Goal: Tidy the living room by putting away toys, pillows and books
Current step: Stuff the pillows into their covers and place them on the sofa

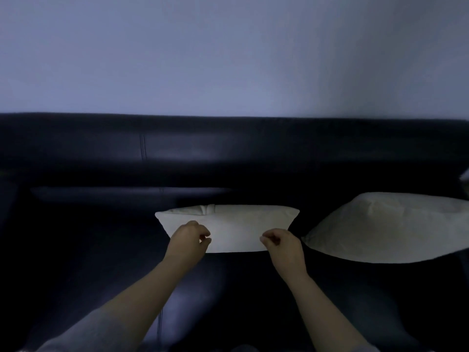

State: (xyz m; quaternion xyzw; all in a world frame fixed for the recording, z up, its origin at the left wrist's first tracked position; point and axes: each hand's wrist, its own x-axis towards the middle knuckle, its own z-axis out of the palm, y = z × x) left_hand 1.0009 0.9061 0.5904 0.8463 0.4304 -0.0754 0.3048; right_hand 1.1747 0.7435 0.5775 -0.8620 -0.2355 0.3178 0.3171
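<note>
A white pillow stands on its lower edge against the backrest of the dark sofa. My left hand hovers in front of its lower left corner, and my right hand in front of its lower right corner. On both hands the fingers are loosely curled, with the fingertips visible in front of the fabric and nothing gripped. The pillow's two lower corners are hidden behind my hands. A second white pillow leans on the seat to the right, a small gap away from the first.
The sofa's dark seat stretches bare to the left of the pillows. A plain pale wall rises behind the backrest. At the far right edge, a small pale object shows only in part.
</note>
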